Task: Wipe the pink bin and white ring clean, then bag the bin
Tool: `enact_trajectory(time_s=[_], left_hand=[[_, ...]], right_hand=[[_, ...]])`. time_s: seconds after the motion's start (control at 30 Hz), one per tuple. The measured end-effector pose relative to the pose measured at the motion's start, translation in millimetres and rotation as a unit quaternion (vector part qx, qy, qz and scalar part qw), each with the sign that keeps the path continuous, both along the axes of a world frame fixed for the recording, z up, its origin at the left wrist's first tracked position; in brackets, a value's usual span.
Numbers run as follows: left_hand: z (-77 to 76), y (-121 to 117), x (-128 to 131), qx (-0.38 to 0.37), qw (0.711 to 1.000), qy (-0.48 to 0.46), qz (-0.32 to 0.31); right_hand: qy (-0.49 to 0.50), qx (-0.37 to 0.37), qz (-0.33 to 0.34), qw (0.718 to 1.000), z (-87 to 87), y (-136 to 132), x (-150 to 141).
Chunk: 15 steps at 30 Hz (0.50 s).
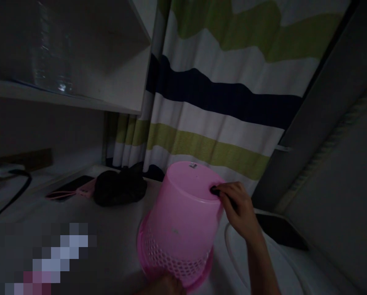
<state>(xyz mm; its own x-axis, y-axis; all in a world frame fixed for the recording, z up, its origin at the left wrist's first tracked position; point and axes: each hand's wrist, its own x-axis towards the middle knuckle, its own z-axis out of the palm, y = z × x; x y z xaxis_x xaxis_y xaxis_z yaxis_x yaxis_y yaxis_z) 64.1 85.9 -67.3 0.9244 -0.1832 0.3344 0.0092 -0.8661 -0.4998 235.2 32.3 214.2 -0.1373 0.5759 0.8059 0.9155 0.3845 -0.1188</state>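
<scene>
A pink plastic wastebasket [186, 205] stands upside down on the white surface, its base up and slightly tilted toward me. Lattice holes run round its lower part, above the flared rim. At the bottom edge of the view, my left hand [166, 283] is closed at the near side of that rim; its fingers are mostly hidden in shadow. My right hand [237, 205] pinches a small black piece [214, 190], perhaps cloth, against the right edge of the basket's base. More black shows under the palm. A small label [192, 165] sits on the far part of the base.
Left of the basket lie a black bundled bag [120, 186], a pink corded item [86, 188] and a dark flat device [68, 187]. A round white lid or basin [272, 262] is at right. Overhead left hangs a shelf [103, 104] with clear bottles; a striped curtain [217, 114] hangs behind.
</scene>
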Motion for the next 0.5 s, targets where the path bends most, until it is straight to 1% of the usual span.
enact_trajectory(time_s=[0.07,0.13,0.2,0.27,0.33,0.37,0.43,0.47,0.5], left_hand=[[5.1,-1.2,-2.8,-0.013,1.000,-0.012,-0.017],[14.7,-3.7,-7.7,-0.023,0.999,-0.018,-0.023],[26.1,-7.9,-12.8,-0.038,0.999,-0.017,-0.009],[36.2,-12.8,-15.9,-0.058,0.998,0.004,0.003],[43.9,-16.9,-16.5,-0.068,0.997,0.041,-0.001],[46.9,-18.4,-16.3,-0.057,0.996,0.065,-0.001],[51.9,-21.0,-15.9,-0.014,0.993,0.115,0.023],[54.2,-22.9,-15.6,0.026,0.991,0.127,0.043],[56.4,-25.5,-15.2,0.040,0.988,0.130,0.069]], right_hand=[[0.014,0.037,-0.021,0.999,-8.9,2.9,-4.3],[0.018,0.074,-0.039,0.996,-16.9,6.4,-8.4],[0.017,0.118,-0.054,0.991,-23.6,10.1,-11.3],[0.015,0.161,-0.069,0.984,-29.0,13.3,-12.1],[0.010,0.187,-0.078,0.979,-32.8,16.0,-10.9],[0.005,0.191,-0.077,0.979,-34.1,17.3,-9.7],[-0.008,0.195,-0.076,0.978,-36.2,19.7,-6.5],[-0.015,0.196,-0.080,0.977,-37.2,20.6,-4.8],[-0.022,0.199,-0.085,0.976,-38.1,21.3,-3.0]])
